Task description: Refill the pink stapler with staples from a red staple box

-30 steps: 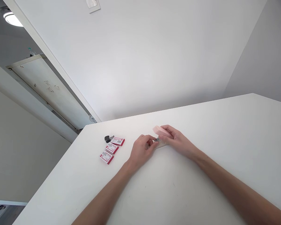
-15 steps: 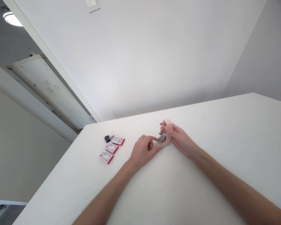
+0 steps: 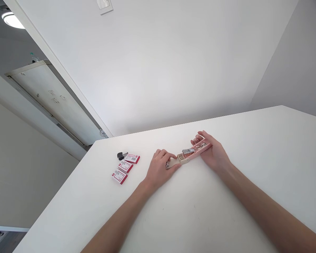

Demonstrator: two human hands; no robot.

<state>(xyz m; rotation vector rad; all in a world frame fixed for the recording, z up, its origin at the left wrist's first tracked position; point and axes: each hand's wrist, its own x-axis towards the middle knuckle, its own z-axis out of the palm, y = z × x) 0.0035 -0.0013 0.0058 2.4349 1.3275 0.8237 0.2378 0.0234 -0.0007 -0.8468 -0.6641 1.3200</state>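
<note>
A pink and cream stapler [image 3: 184, 160] lies spread wide on the white table between my hands. Its cream base points left, and its pink top is swung far back to the right, baring the metal magazine and the inside. My left hand [image 3: 162, 167] is closed on the cream base, thumb at the near side and fingers at the far side. With its fingers curled round the pink top's outer end, my right hand [image 3: 213, 149] holds that half from beneath and behind. Part of the pink end is hidden by the right thumb.
Left of my hands are several small items on the white table [image 3: 173, 218]: three red and white boxes [image 3: 125, 166] and a black-handled staple remover or similar small tool [image 3: 122, 155]. Behind the table's far edge rises a white wall [image 3: 173, 63].
My right hand has moved right, swinging the pink top from upright down to the right, so the stapler lies spread out. My left hand stays on the base.
</note>
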